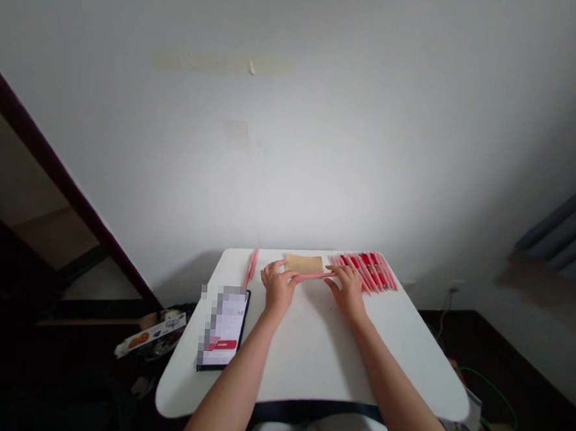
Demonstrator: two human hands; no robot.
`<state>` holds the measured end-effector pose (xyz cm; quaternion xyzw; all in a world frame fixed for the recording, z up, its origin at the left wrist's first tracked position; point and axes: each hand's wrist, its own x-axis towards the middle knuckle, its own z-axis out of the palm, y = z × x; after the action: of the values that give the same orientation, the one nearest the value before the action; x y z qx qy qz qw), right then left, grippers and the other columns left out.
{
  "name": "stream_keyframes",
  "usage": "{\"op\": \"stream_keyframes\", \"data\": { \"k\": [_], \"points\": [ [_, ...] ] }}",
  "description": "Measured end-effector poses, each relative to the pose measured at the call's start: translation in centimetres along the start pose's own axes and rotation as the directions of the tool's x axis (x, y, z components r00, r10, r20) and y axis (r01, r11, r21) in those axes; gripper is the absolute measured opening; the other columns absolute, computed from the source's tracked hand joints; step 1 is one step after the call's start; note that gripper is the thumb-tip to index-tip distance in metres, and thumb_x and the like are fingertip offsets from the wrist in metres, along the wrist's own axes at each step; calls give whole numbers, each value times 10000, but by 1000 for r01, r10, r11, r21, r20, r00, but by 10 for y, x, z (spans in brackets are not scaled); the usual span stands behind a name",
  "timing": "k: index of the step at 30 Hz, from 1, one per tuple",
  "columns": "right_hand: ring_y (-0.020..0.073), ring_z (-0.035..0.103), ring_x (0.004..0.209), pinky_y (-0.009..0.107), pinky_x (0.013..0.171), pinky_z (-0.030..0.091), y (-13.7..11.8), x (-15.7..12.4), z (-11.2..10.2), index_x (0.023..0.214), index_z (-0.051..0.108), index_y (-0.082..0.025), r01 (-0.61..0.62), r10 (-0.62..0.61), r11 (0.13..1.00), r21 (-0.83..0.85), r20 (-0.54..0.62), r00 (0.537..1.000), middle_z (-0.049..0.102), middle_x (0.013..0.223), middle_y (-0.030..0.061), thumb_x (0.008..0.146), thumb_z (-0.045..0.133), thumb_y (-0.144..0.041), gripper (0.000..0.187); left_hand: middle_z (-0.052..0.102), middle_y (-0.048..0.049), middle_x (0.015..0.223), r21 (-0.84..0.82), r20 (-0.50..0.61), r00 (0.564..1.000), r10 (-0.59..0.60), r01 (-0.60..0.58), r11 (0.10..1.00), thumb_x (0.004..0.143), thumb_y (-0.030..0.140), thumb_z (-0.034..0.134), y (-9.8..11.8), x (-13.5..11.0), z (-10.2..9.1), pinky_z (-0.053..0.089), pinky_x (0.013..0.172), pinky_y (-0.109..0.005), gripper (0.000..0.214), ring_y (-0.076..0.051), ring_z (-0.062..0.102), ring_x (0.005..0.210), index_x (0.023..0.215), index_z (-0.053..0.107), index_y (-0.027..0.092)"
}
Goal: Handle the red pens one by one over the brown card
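A slim pink stick, probably a pen (316, 276), lies level between my two hands over the far half of the white table (314, 347). My left hand (278, 286) pinches its left end, and the fingers of my right hand (348, 289) close on its right end. Just behind the stick is a tan rectangle of paper or card (304, 263). A row of red and pink pens (379, 271) lies side by side beyond my right hand, partly hidden by it. One or two more pink pens (251, 266) rest left of my left hand.
A phone (227, 329) with its screen lit lies at the table's left side, near my left forearm. The far table edge meets a pale wall (312, 145). A box (156, 334) and clutter sit low on the left. Green cable (496, 391) runs along the floor at right.
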<state>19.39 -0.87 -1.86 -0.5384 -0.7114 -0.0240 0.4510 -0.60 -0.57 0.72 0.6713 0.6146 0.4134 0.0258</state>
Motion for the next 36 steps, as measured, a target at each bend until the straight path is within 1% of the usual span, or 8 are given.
{"op": "stream_keyframes", "data": {
  "k": [2,5,10,14,18,22,29,36],
  "points": [
    [258,503,1024,398,875,350,0,0,-1,1107,645,-268,-5,5,1000,6,-1,1000,641,1082,75,924,489,-418,283,612,-43,1185,15,12,1000,9,-9,1000,777,348,690,-1,0,1,328,1044,-461,100,-248,461,1150,806,761,284],
    [254,503,1009,385,861,343,0,0,-2,1034,672,-271,-22,22,1000,21,9,1000,657,1025,64,932,478,-414,261,606,-44,1204,38,32,999,19,-20,999,790,357,673,-2,0,3,312,1054,-481,111,-257,447,1170,804,761,289],
    [257,494,987,378,841,323,-2,0,-4,990,705,-281,-57,56,998,24,12,998,666,920,59,939,454,-457,311,601,-44,1199,41,52,998,31,-33,999,755,358,711,-3,1,3,314,1057,-489,90,-260,444,1170,776,762,287],
    [256,485,961,375,828,311,-3,0,-5,956,719,-282,-72,72,997,14,12,997,664,869,58,937,444,-486,343,577,-50,1199,43,68,997,44,-47,998,727,337,738,0,0,0,287,1072,-538,59,-275,413,1198,737,759,283],
    [255,478,927,375,816,302,-3,0,-6,917,728,-283,-74,74,997,-11,5,997,662,815,53,932,457,-489,340,556,-59,1207,44,71,996,52,-55,998,743,299,723,5,-2,-3,268,1075,-576,54,-288,395,1222,713,754,267],
    [256,480,923,382,818,315,-2,0,-4,943,727,-284,-64,64,998,9,-21,998,673,833,54,932,467,-473,322,560,-59,1189,29,42,998,41,-43,999,726,308,741,4,-2,-3,265,1081,-570,38,-278,415,1210,733,757,274],
    [255,505,898,384,812,372,1,2,-1,961,730,-245,1,5,996,93,-58,998,683,852,75,925,486,-447,319,577,-52,1178,5,8,1000,16,-16,1000,709,329,757,1,-1,0,280,1075,-546,73,-272,441,1192,773,760,295],
    [262,525,950,416,862,386,1,3,-3,997,718,-264,-23,30,991,135,-48,998,697,912,73,913,506,-434,284,571,-52,1200,-10,6,1000,5,-5,1000,697,299,767,3,-2,-1,280,1079,-536,67,-272,432,1217,762,754,288]
  ]
}}
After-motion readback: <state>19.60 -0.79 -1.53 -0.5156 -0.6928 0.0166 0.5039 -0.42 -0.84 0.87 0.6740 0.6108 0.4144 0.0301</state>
